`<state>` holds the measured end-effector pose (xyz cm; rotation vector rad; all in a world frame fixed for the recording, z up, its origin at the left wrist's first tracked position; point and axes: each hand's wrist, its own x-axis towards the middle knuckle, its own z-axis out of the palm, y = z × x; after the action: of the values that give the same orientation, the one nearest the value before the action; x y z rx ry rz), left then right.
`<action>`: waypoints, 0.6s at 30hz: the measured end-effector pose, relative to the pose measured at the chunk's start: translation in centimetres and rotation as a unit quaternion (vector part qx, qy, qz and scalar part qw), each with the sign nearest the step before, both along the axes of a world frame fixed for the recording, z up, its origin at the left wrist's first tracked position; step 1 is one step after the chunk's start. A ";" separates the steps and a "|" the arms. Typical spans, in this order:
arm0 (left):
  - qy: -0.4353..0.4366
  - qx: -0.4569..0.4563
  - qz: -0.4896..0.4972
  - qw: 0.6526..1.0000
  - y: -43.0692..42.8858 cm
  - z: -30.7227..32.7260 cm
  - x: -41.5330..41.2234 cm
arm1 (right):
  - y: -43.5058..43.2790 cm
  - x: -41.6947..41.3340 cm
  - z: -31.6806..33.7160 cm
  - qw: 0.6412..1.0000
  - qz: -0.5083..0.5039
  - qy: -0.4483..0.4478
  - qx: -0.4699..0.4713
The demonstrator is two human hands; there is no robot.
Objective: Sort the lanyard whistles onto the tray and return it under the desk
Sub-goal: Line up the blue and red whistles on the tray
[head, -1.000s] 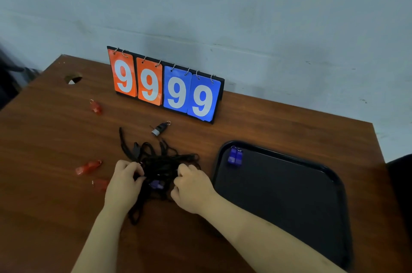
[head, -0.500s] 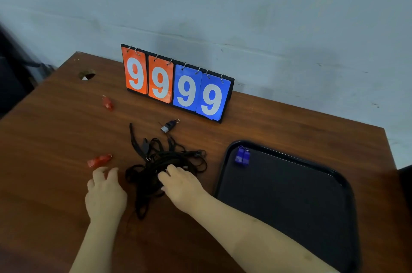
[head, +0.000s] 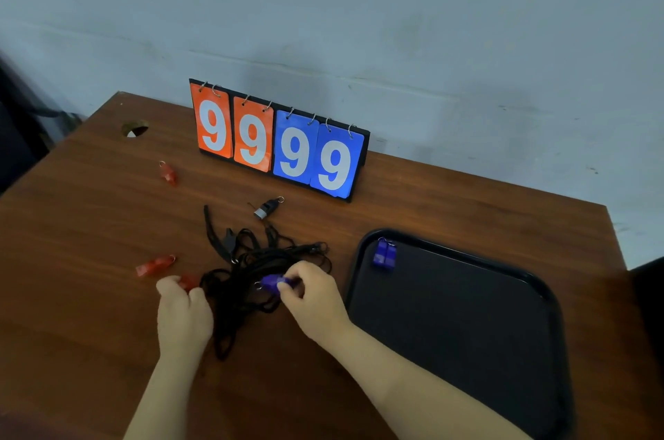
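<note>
Sorting step: right hand (head: 316,299) pinches purple plastic whistle (head: 272,283) in tangled black cord lanyards (head: 248,260); left hand (head: 183,312) pinches red plastic whistle (head: 188,282); next, untangle and transfer to black rectangular tray (head: 449,250).

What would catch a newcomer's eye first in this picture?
The flip scoreboard, showing 9999 in orange and blue, stands at the back of the desk. Before it, over a tangle of black cords, the right hand pinches a purple whistle and the left hand a red whistle. On the right lies a black tray with blue whistles in its far left corner.
</note>
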<state>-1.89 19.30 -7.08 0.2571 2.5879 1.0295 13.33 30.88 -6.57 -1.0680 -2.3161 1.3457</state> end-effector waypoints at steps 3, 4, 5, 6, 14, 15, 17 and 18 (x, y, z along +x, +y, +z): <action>0.003 0.046 -0.014 0.999 1.7 1.6 1.0 | 0.8 1.4 1.0 0.980 -0.149 0.058 -0.119; 0.010 0.056 -0.029 0.998 2.4 2.0 1.4 | 1.3 1.8 1.3 0.954 -0.215 0.086 -0.193; 0.010 0.066 -0.048 0.997 3.2 2.5 1.9 | 1.8 2.3 1.7 0.910 -0.281 0.120 -0.279; -0.001 0.076 -0.069 0.995 4.1 2.9 2.5 | 2.4 2.9 2.1 0.856 -0.333 0.157 -0.363; -0.340 0.138 -0.076 0.927 9.4 4.5 8.6 | 5.3 10.3 4.6 0.678 -0.374 0.323 -0.545; -0.388 0.142 -0.081 0.907 9.7 4.5 9.0 | 5.4 11.2 4.6 0.676 -0.378 0.326 -0.541; -0.453 0.140 -0.097 0.875 10.0 4.4 9.5 | 5.8 12.5 4.5 0.671 -0.395 0.334 -0.531; -0.469 0.135 -0.101 0.867 10.1 4.3 9.7 | 5.9 13.1 4.3 0.666 -0.409 0.335 -0.526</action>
<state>7.85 29.45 -2.82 0.0551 1.5103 1.0714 26.39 36.80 -2.28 -1.2518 -0.2430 2.0686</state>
